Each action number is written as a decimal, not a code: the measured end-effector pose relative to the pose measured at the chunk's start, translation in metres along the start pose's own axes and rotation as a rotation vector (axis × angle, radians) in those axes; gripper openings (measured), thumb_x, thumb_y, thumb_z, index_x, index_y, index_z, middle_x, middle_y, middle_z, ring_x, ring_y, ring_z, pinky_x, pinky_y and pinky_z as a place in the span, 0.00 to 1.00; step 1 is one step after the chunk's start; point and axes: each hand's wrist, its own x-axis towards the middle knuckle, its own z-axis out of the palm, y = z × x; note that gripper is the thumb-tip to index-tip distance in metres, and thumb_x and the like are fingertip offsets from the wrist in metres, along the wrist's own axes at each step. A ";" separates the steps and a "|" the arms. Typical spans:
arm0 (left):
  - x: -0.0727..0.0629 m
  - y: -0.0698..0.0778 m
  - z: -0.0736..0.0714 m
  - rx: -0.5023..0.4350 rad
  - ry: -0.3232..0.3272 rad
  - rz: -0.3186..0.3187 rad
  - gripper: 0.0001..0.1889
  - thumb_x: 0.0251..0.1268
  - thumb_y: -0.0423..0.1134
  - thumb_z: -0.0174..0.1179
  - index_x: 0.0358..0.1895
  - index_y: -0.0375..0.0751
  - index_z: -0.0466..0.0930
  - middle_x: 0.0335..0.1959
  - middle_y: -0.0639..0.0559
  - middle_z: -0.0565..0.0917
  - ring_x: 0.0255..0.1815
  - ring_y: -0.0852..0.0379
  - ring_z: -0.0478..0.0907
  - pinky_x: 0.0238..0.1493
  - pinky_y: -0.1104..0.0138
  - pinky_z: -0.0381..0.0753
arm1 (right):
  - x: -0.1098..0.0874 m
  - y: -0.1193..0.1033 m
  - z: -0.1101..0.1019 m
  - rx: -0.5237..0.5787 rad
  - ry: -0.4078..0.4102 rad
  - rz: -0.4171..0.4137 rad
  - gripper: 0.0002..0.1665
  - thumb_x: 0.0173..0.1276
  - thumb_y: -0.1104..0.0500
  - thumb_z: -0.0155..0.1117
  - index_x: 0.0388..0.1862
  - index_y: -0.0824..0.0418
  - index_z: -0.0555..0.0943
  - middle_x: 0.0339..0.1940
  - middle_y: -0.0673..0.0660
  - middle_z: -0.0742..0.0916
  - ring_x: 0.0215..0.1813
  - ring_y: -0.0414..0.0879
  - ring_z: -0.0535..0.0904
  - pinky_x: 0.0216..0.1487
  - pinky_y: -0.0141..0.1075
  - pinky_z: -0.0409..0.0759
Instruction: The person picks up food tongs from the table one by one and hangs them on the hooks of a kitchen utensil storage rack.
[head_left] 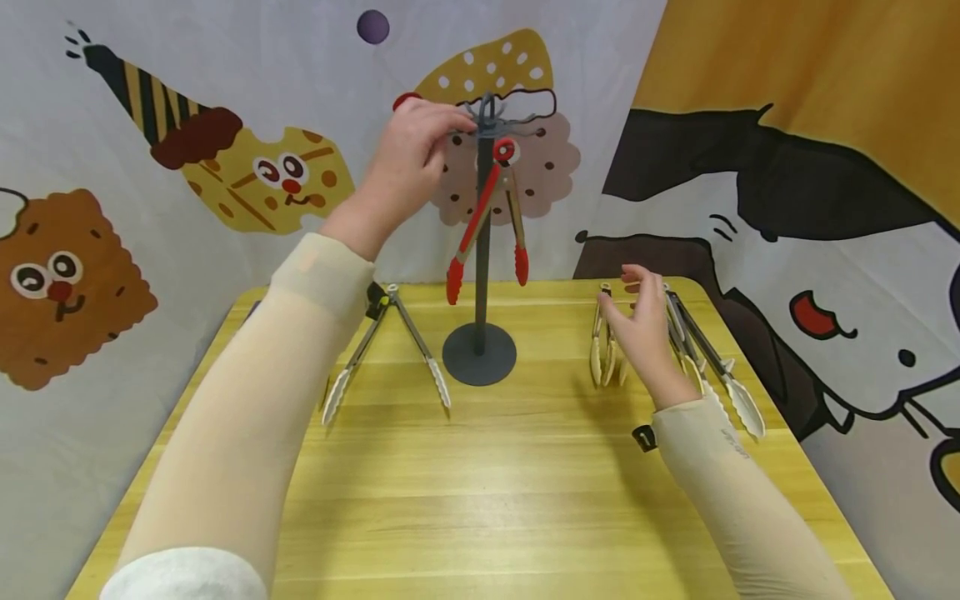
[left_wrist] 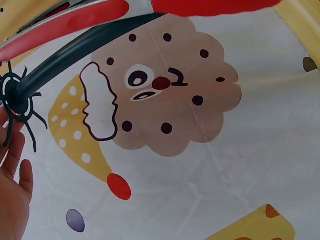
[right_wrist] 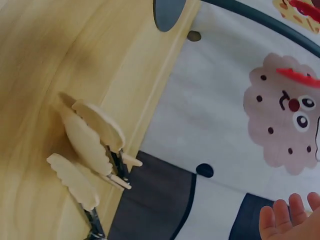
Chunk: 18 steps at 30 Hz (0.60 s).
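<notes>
My left hand reaches to the top of a dark grey stand, its outstretched fingertips at the ring of hooks. From a hook on that ring hang red-tipped tongs, legs spread, clear of the table. Over the right side of the table hovers my right hand, fingers loosely bent and nothing in them. Small cream-tipped tongs stand just left of it. Beyond it, partly hidden by the hand and wrist, are larger tongs with white tips. In the right wrist view, cream tong tips show well away from the fingers.
Left of the stand's round base, silver tongs with white tips stand spread on the wooden table. My left forearm covers part of the table's left side. A printed cloth hangs behind the table's back edge.
</notes>
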 end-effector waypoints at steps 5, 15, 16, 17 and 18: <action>0.001 0.000 -0.001 0.012 -0.006 -0.013 0.19 0.73 0.29 0.38 0.53 0.39 0.81 0.58 0.50 0.79 0.58 0.53 0.71 0.62 0.67 0.68 | 0.001 0.013 -0.004 -0.072 -0.034 0.093 0.31 0.67 0.54 0.58 0.65 0.63 0.64 0.57 0.64 0.69 0.57 0.60 0.66 0.52 0.51 0.68; -0.002 0.005 -0.003 -0.056 -0.057 -0.098 0.20 0.72 0.33 0.38 0.55 0.45 0.80 0.61 0.57 0.76 0.64 0.63 0.67 0.66 0.71 0.63 | -0.001 0.043 -0.007 -0.309 -0.209 0.318 0.44 0.67 0.45 0.56 0.72 0.66 0.54 0.67 0.72 0.64 0.67 0.68 0.59 0.62 0.60 0.63; -0.002 0.005 -0.003 -0.061 -0.059 -0.101 0.20 0.73 0.35 0.38 0.55 0.46 0.80 0.61 0.57 0.76 0.64 0.63 0.67 0.66 0.72 0.62 | -0.001 0.046 -0.007 -0.323 -0.229 0.333 0.47 0.66 0.42 0.56 0.73 0.66 0.52 0.68 0.73 0.62 0.69 0.69 0.56 0.63 0.61 0.61; -0.002 0.005 -0.003 -0.066 -0.062 -0.102 0.19 0.73 0.36 0.39 0.55 0.46 0.80 0.61 0.57 0.76 0.65 0.63 0.67 0.66 0.72 0.62 | -0.001 0.049 -0.007 -0.335 -0.248 0.345 0.49 0.66 0.40 0.56 0.74 0.65 0.50 0.70 0.73 0.60 0.70 0.69 0.54 0.64 0.63 0.60; -0.003 0.005 -0.003 -0.069 -0.065 -0.101 0.19 0.74 0.39 0.40 0.56 0.46 0.79 0.61 0.57 0.76 0.64 0.63 0.67 0.66 0.72 0.62 | 0.000 0.052 -0.007 -0.346 -0.263 0.352 0.52 0.65 0.37 0.55 0.75 0.65 0.48 0.71 0.73 0.57 0.71 0.70 0.51 0.64 0.64 0.58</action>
